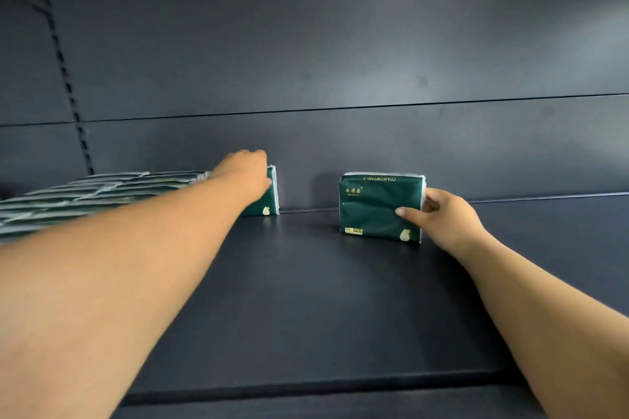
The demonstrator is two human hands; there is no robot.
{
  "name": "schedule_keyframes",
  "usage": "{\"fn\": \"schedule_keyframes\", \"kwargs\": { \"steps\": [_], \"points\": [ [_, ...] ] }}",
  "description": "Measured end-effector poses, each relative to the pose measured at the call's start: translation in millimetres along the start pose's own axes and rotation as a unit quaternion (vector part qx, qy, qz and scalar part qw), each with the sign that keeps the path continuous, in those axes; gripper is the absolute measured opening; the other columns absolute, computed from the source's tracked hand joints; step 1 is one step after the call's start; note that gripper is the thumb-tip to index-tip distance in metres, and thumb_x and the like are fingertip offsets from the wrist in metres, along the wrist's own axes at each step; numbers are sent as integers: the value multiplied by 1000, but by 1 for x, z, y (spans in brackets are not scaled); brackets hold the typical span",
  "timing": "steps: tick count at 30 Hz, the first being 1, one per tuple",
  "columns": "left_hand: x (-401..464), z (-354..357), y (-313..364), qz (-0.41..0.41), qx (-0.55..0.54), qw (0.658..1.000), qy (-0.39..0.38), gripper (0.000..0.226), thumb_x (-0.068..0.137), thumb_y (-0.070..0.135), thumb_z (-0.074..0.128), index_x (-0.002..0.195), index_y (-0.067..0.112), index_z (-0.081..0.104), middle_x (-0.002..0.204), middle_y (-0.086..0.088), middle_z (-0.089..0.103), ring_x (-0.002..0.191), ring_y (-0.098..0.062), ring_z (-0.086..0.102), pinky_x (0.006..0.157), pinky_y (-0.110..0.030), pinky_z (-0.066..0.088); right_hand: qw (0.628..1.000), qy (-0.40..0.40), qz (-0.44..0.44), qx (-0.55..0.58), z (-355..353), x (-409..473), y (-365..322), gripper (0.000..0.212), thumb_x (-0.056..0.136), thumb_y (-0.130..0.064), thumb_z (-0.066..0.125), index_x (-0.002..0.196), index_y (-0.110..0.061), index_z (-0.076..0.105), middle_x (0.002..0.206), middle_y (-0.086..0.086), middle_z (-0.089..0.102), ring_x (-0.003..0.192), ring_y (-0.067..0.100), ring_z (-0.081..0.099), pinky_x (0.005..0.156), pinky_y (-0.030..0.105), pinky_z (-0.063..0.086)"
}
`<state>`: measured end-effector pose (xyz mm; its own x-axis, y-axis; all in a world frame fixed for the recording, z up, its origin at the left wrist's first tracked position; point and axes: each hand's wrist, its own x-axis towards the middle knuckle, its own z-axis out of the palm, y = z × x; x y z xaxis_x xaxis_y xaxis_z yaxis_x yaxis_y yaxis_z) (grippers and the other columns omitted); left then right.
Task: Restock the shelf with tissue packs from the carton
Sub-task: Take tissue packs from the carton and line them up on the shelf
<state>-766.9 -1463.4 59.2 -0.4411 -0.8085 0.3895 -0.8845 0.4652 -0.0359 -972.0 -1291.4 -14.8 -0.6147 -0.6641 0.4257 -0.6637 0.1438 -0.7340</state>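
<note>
where the right hand (442,214) reached in, its thumb lay across the front face and its curled fingers wrapped the right end of a dark green plastic-wrapped tissue pack (377,206), which stood on its long edge on the dark grey metal shelf (306,299), near the back panel. the left hand (248,173) was pressed over the top of a second green tissue pack (270,201) that stood at the right end of a row of green tissue packs (102,190); whether its fingers curled round that pack could not be told. the two end packs stood apart, with bare shelf between them. each pack looked light, soft and squashy under a slick film, so holding it by the short ends, firmly but without crushing, seemed best.
</note>
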Motion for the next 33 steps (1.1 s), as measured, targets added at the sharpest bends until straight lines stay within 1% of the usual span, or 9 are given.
{"fn": "schedule_keyframes", "kwargs": {
  "steps": [4, 9, 13, 15, 17, 21, 25, 30, 33],
  "points": [
    [-78, -7, 24, -2, -82, 997, -10, 32, 97, 35, 39, 120, 15, 52, 121, -6, 56, 111, -27, 52, 77, -31, 40, 1000, -15, -18, -17, -2, -9, -11, 26, 84, -27, 68, 90, -2, 62, 64, -3, 43, 58, 11, 38, 50, 16, 30],
    [-164, -22, 2, 29, -106, 994, 16, 28, 97, 38, 37, 103, 20, 59, 108, 1, 60, 98, -23, 55, 77, -31, 45, 999, -24, -43, 16, -3, -29, -31, 36, 83, -27, 69, 96, 6, 61, 73, 7, 47, 64, 17, 38, 58, 29, 30],
    [-200, -21, -25, 4, -132, 991, 5, 28, 97, 42, 36, 104, 24, 56, 85, 6, 53, 80, -18, 52, 66, -28, 40, 998, -17, -54, 14, -1, -42, -44, 35, 84, -29, 67, 98, 3, 63, 73, 5, 49, 65, 17, 41, 57, 24, 32],
    [-203, -15, -34, -20, -147, 989, -6, 27, 96, 43, 36, 102, 24, 55, 91, 5, 56, 82, -18, 53, 68, -28, 43, 998, -20, -61, 3, 2, -45, -50, 35, 84, -30, 67, 99, 1, 63, 74, 7, 54, 68, 20, 47, 60, 26, 35],
    [-202, -9, -42, -43, -165, 985, -6, 26, 96, 42, 37, 102, 24, 55, 101, 4, 60, 88, -17, 55, 75, -30, 47, 997, -38, -72, -16, 11, -45, -58, 34, 84, -31, 67, 101, -2, 63, 88, 12, 64, 83, 25, 58, 68, 28, 39],
    [-196, 1, -49, -53, -209, 976, 5, 26, 95, 42, 38, 104, 26, 56, 102, 7, 63, 92, -15, 58, 79, -32, 49, 994, -67, -70, -49, 38, -37, -81, 37, 85, -33, 65, 107, -3, 63, 103, 12, 67, 99, 25, 60, 80, 31, 44],
    [-193, 10, -51, -56, -210, 975, 37, 24, 94, 42, 38, 100, 27, 55, 97, 8, 63, 91, -14, 56, 77, -33, 48, 990, -103, -63, -79, 77, -18, -107, 40, 87, -35, 63, 102, 1, 61, 86, 5, 57, 82, 20, 50, 62, 29, 36],
    [-191, 12, -49, -54, -193, 978, 64, 24, 93, 44, 39, 90, 25, 54, 93, 7, 64, 88, -16, 56, 69, -29, 40, 983, -138, -43, -109, 122, 12, -127, 23, 89, -33, 60, 98, -12, 62, 86, 1, 55, 84, 17, 48, 68, 24, 35],
    [-189, 15, -50, -42, -173, 980, 84, 26, 94, 42, 37, 90, 23, 54, 88, 5, 62, 79, -16, 54, 63, -28, 34, 984, -134, -4, -115, 142, 30, -130, 30, 89, -34, 61, 73, -11, 50, 72, 2, 52, 80, 20, 50, 53, 27, 35]
  ]
}}
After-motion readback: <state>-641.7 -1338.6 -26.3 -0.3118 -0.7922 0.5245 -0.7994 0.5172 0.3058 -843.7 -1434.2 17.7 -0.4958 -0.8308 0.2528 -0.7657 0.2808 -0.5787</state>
